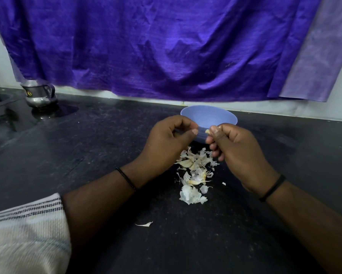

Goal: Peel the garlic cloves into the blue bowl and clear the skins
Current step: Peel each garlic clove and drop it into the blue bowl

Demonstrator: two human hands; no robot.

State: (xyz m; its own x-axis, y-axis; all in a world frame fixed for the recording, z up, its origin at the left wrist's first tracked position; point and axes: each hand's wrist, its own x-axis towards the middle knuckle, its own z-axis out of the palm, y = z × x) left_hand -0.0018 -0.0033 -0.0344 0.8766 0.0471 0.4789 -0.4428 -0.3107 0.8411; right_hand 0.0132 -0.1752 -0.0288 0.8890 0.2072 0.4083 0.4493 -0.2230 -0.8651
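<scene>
You pinched the small, slick garlic clove [207, 131] in your right hand [239, 151] — left hand [166, 143] curled, seemingly empty — best gripped at its ends.

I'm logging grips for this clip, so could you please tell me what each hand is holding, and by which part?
The right hand pinches a small pale garlic clove at its end. The left hand's fingers are curled; any hold cannot be told.
</scene>
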